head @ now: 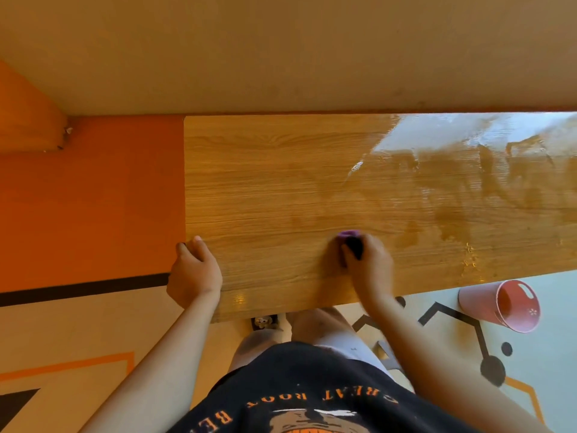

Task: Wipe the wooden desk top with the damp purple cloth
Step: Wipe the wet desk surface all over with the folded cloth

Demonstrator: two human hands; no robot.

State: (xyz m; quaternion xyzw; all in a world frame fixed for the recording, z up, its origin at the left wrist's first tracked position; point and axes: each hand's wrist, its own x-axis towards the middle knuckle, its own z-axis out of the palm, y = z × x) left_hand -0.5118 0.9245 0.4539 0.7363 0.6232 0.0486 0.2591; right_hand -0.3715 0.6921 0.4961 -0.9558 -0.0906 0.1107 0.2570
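Right hand (pixel 368 264), fingers clamped on the bunched purple cloth (pixel 349 235), holds it on the wooden tabletop (pixel 281 189) near the front edge. Left hand (pixel 193 273) grips the tabletop's left edge, fingers curled over it.

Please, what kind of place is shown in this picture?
Probably an indoor room for study or play, though I cannot be sure. A wooden desk top stands against a plain wall, the floor carries painted lines and dots, and a pink bin sits on it near the desk.
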